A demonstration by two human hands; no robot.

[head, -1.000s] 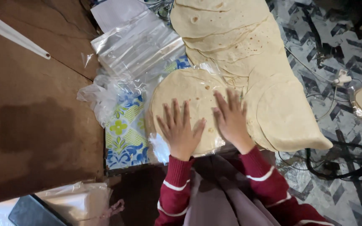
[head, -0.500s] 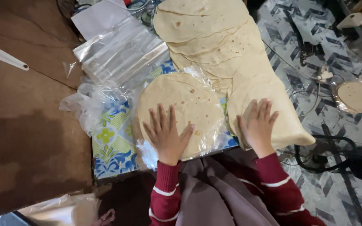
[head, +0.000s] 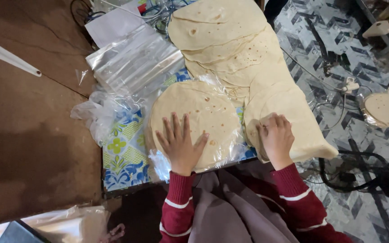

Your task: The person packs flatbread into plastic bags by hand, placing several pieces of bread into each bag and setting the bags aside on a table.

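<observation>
A round stack of flatbreads (head: 199, 112) lies on a sheet of clear plastic (head: 158, 162) over a flowered cloth. My left hand (head: 179, 144) rests flat on its near part, fingers spread. To the right, a long overlapping row of flatbreads (head: 244, 58) runs away from me. My right hand (head: 275, 137) is at the nearest flatbread (head: 302, 121) of that row, fingers curled over its edge.
A pile of clear plastic bags (head: 133, 60) lies beyond the stack, with crumpled plastic (head: 97, 114) to its left. A brown surface (head: 28, 135) fills the left. Cables (head: 361, 166) and a bagged flatbread (head: 383, 109) lie on the patterned floor at right.
My right hand has moved off the round stack to the right and now curls on the near flatbread of the row. My left hand stays on the stack.
</observation>
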